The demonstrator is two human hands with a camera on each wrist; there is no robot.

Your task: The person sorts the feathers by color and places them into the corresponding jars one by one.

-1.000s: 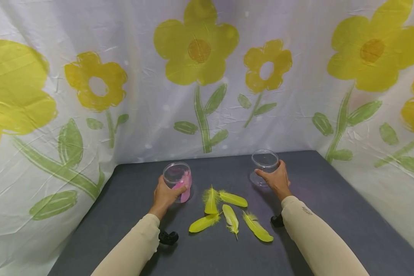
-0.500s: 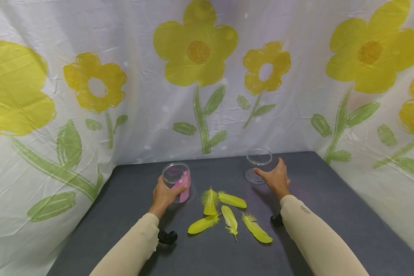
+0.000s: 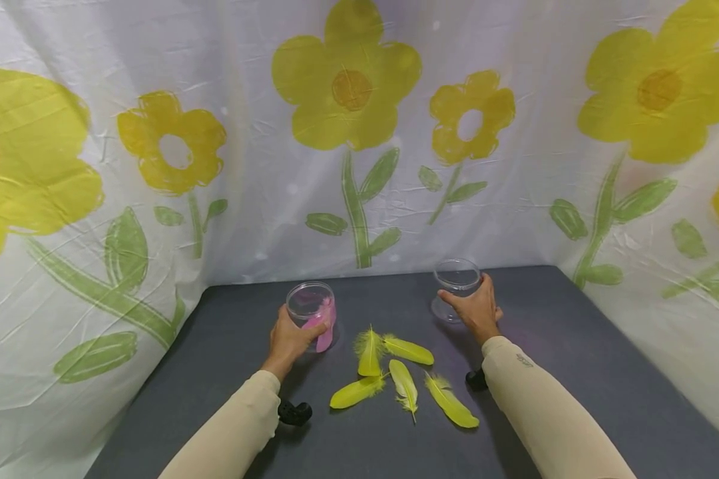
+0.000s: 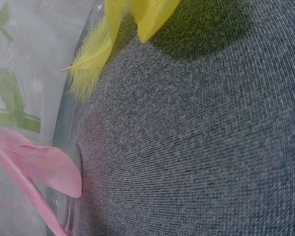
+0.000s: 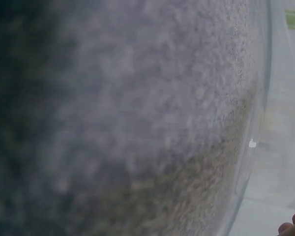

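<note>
My left hand (image 3: 290, 340) grips a clear plastic jar (image 3: 304, 305) standing on the left of the table, thumb across its near side. Pink feathers (image 3: 326, 319) stand inside that jar; the left wrist view shows a pink feather (image 4: 39, 164) close up behind its wall. On the right, my right hand (image 3: 478, 311) curls round the side of a second clear jar (image 3: 455, 274), thumb in front and fingers behind. No feather shows in this one. Several yellow feathers (image 3: 403, 382) lie loose on the table between the hands.
A dark grey cloth (image 3: 389, 452) covers the table. Behind it and at both sides hang white curtains (image 3: 251, 199) printed with yellow flowers. Black wrist devices (image 3: 295, 413) sit under both cuffs.
The right jar shifted slightly left and away from my right hand, then the hand moved left to close around it. The left hand, its jar and the yellow feathers stayed in place.
</note>
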